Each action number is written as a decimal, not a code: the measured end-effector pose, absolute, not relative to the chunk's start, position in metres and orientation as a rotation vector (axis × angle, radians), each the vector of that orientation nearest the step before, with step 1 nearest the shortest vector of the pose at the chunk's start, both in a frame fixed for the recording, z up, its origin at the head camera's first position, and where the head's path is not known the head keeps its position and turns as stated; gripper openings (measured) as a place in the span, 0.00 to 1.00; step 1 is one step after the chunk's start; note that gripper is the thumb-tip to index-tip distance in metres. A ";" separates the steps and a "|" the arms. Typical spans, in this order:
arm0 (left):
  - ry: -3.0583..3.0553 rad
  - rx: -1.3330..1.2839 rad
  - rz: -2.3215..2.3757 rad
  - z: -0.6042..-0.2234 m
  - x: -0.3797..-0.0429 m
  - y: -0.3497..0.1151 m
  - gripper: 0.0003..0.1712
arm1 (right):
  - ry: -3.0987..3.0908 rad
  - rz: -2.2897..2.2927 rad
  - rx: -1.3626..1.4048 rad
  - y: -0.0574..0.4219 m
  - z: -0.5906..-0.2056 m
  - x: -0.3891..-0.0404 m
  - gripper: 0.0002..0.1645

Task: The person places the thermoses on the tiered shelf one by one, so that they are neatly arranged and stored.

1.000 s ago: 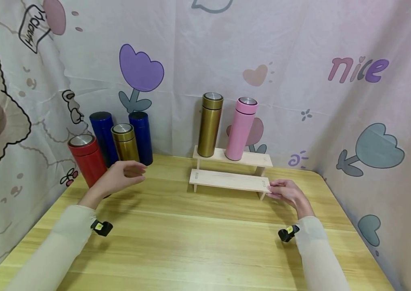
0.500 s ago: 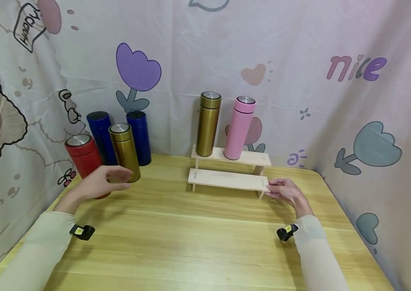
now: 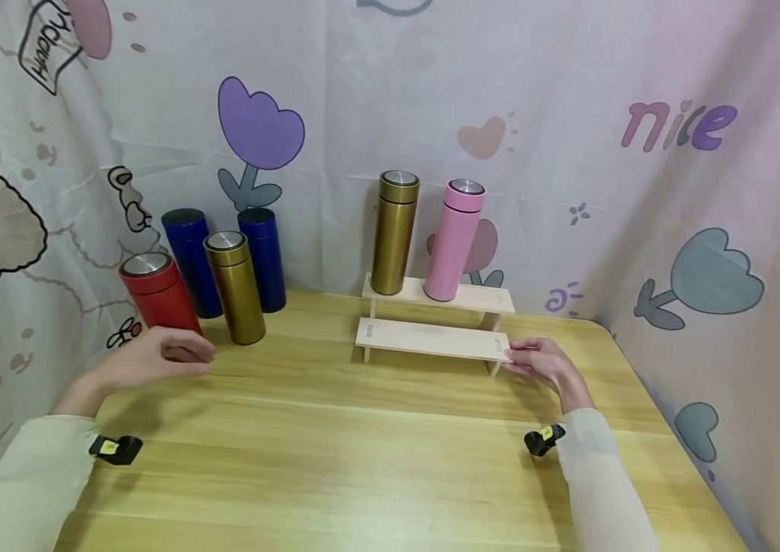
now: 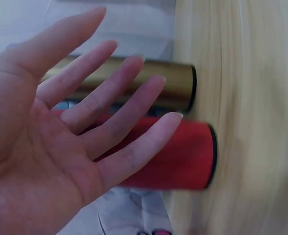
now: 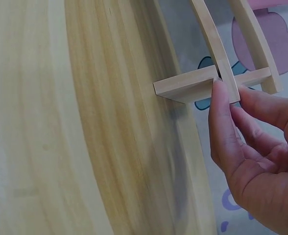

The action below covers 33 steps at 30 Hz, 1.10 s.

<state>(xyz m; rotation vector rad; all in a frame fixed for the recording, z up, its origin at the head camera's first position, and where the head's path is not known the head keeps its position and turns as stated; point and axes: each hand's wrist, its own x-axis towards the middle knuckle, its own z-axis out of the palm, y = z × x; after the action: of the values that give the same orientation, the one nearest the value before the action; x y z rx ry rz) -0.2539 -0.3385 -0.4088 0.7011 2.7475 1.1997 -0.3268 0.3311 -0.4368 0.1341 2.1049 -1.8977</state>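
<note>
L hand [image 3: 150, 359] slid left since a sec ago, now nr red bottle [image 3: 162, 300], fingers loosely spread; R hand [image 3: 547, 366] still pinches lower R end of rack [image 3: 431, 341]. On table [image 3: 362, 460]: 1 red, 1 gold bottle [image 3: 238, 299], 2 blue bottles [image 3: 188, 257]; atop rack: 2nd gold bottle [image 3: 394, 241], 1 pink bottle [image 3: 455, 249].
</note>
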 end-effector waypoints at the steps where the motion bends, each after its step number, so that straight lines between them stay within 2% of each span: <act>1: 2.745 0.684 1.185 -0.409 -0.253 -0.342 0.13 | 2.105 -1.900 0.132 0.331 -0.437 -0.327 0.32; 7: 2.721 0.606 1.094 -0.413 -0.251 -0.365 0.13 | 2.098 -1.904 0.113 0.331 -0.437 -0.327 0.32; 10: 2.658 0.510 1.098 -0.416 -0.252 -0.380 0.15 | 2.092 -1.903 0.129 0.331 -0.436 -0.327 0.33; 19: 2.615 0.090 1.181 -0.424 -0.260 -0.400 0.35 | 2.101 -1.895 0.165 0.331 -0.433 -0.328 0.32; 26: 2.779 0.113 1.078 -0.425 -0.268 -0.397 0.42 | 2.115 -1.894 0.175 0.331 -0.434 -0.329 0.32; 33: 2.831 0.061 1.004 -0.432 -0.273 -0.396 0.46 | 2.114 -1.902 0.168 0.330 -0.435 -0.328 0.31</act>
<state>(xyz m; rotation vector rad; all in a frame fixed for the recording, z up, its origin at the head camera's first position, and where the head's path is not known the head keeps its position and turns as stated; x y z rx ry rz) -0.2726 -0.3959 -0.4318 0.0613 2.8314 1.0039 -0.3283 0.3305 -0.4353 0.1678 2.1136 -1.9025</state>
